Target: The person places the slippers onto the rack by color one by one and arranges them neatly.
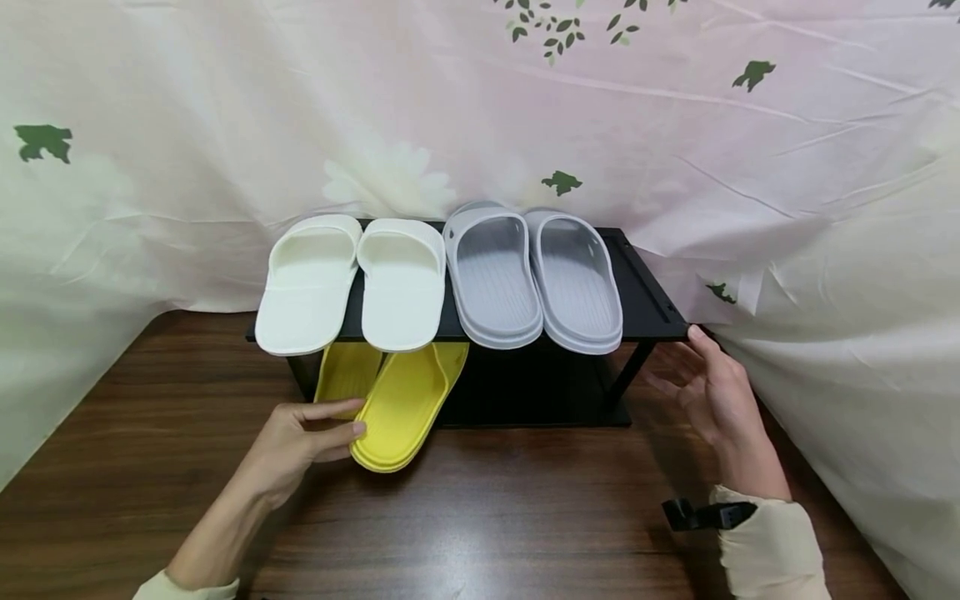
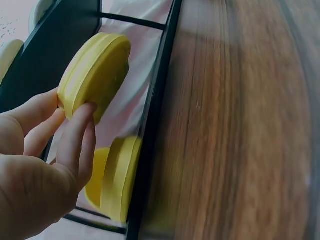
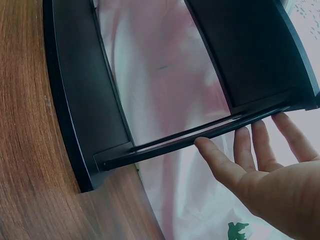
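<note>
My left hand (image 1: pixel 288 450) pinches the heel end of a yellow slipper (image 1: pixel 397 417) between thumb and fingers. The slipper slants out from the lower level of a black two-tier shoe rack (image 1: pixel 641 287), its heel past the front edge; in the left wrist view it is raised above the lower shelf. Beside it, the other yellow slipper (image 2: pixel 120 177) sits on the lower shelf, partly hidden in the head view by the upper shelf. At the rack's right end, the fairly straight fingers of my right hand (image 1: pixel 720 400) touch the side bar (image 3: pixel 175 150) and upper shelf.
On the upper shelf stand a pair of white slippers (image 1: pixel 401 304) at left and a pair of grey slippers (image 1: pixel 498 279) right of them. The rack stands on a brown wood-grain table (image 1: pixel 510 533). Behind and at both sides hangs a pale floral cloth (image 1: pixel 450 100).
</note>
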